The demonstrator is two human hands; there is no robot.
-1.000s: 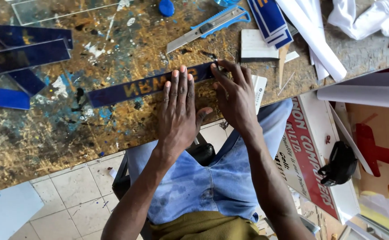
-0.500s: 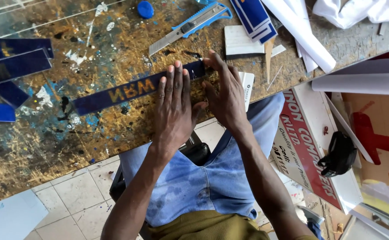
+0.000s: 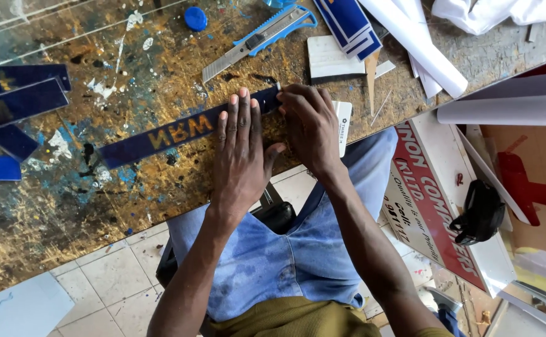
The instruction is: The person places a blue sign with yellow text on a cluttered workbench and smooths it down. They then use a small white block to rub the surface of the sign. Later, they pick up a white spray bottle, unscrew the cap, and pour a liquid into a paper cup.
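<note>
Left hand (image 3: 240,156) spread flat on the blue lettered strip (image 3: 160,134) near the worktop's (image 3: 67,206) front edge — right hand (image 3: 310,125) pinching its end; strip laid, smoothing seemingly unfinished.

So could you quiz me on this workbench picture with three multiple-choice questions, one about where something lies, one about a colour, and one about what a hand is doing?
1. Where does the utility knife lie?
A. On the floor tiles
B. On the table beyond the dark blue strip
C. In the person's lap

2. What colour is the bottle cap near the table's far edge?
A. Blue
B. Red
C. Yellow

3. What is the left hand doing?
A. Gripping the knife
B. Hanging off the table
C. Lying flat, fingers spread, on the strip

Answers:
1 B, the knife rests on the paint-spattered table farther from the person than the strip.
2 A, the round cap is plainly blue.
3 C, the palm presses down on the strip, while the right hand works at the strip's end.
</note>
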